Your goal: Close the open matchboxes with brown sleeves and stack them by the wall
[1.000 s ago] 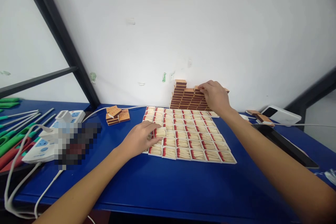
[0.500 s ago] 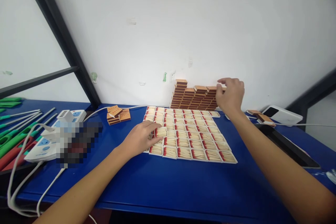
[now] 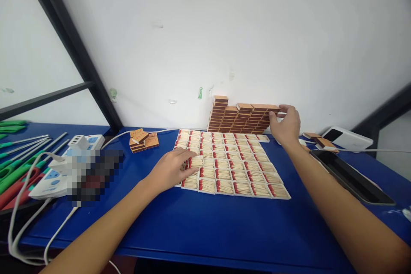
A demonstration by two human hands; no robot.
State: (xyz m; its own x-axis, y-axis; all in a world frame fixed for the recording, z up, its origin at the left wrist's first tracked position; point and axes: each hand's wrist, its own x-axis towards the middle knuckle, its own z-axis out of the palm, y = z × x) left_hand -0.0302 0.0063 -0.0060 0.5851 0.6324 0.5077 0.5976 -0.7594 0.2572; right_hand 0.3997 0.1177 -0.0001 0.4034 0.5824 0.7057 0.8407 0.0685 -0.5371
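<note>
A grid of open matchbox trays (image 3: pixel 234 165) filled with red-tipped matches lies on the blue table (image 3: pixel 208 227). Behind it, against the white wall, stand stacks of brown matchbox sleeves (image 3: pixel 240 119). My left hand (image 3: pixel 170 169) rests on the grid's left edge, its fingers pinching one tray of matches (image 3: pixel 195 162). My right hand (image 3: pixel 285 124) is at the right end of the sleeve stacks, with thumb and fingers closed round the top sleeve there.
A small pile of matchboxes (image 3: pixel 143 140) lies at the left of the grid. White power strips (image 3: pixel 64 162) with cables and green and red tools (image 3: pixel 16 167) fill the left side. A dark tray (image 3: pixel 349 175), a white device (image 3: pixel 346 139) and loose sleeves (image 3: pixel 321 142) are at the right.
My right hand moved from the middle of the sleeve stacks to their right end and closed on the top sleeve there. My left hand stayed on the same tray.
</note>
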